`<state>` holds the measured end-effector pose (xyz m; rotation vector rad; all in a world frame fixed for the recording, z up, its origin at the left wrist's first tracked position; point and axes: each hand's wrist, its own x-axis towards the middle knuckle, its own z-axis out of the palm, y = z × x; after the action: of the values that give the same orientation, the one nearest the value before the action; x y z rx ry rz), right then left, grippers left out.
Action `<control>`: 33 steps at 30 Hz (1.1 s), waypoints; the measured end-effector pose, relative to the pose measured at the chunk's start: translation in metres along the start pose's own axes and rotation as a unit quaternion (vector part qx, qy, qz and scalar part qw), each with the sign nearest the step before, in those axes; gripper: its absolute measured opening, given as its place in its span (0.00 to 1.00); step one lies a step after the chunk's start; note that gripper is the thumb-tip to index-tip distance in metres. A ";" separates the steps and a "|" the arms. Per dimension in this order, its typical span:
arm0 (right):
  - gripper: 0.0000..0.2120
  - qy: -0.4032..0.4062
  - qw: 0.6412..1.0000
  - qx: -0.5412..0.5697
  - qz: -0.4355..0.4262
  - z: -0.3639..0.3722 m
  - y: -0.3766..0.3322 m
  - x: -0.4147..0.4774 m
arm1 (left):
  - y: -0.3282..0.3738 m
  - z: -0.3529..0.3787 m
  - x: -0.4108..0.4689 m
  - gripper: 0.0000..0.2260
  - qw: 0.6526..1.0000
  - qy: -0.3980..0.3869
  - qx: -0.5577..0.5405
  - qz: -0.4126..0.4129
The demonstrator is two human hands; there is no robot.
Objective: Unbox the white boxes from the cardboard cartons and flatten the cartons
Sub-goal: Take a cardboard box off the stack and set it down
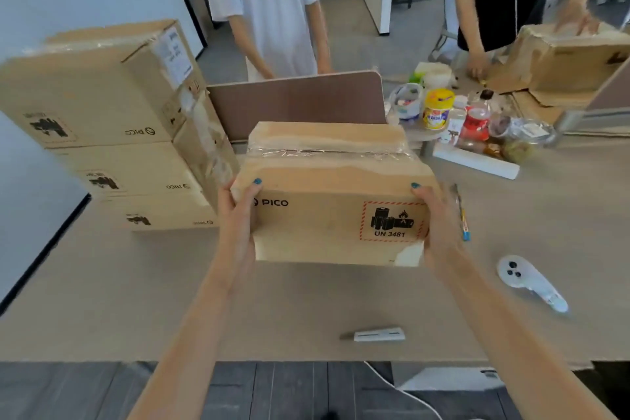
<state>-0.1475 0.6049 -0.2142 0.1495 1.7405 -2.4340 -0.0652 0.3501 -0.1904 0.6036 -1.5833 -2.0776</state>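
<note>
Entry: cardboard carton point(327, 215), sealed, printed side toward the wearer, located mid-table point(102, 300). Its long axis is laid left to right. The taped seam point(327, 152) runs the same way along the top, on the far side of both thumbs. The left end is clasped by the left hand point(238, 215) and the right end by the right hand point(439, 225); each grip is closed on the carton, thumb hooked over the near top edge, the other fingers hidden. Whether the base is resting or lifted cannot be told. No white box is exposed. A white tool point(378, 335), seemingly a cutter, is lain near the table's near edge, right of centre; the right hand is judged the closer one for slitting the seam. A stack of cartons point(102, 112) is kept at far left.
</note>
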 end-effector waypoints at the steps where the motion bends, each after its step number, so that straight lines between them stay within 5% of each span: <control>1: 0.08 -0.003 1.000 -0.005 0.013 -0.004 0.010 -0.001 | -0.011 -0.004 -0.002 0.12 1.000 0.002 0.006 -0.015; 16: 0.13 -0.045 0.995 -0.048 0.076 -0.018 0.095 0.020 | -0.107 -0.042 0.015 0.06 0.994 0.056 0.019 -0.096; 33: 0.18 -0.047 0.991 -0.089 0.088 -0.019 0.142 0.035 | -0.148 -0.084 0.039 0.22 0.975 0.028 0.202 -0.094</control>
<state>-0.1572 0.5759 -0.3588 0.1577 1.8089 -2.1186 -0.0600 0.2975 -0.3567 0.9768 -1.9986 -1.8512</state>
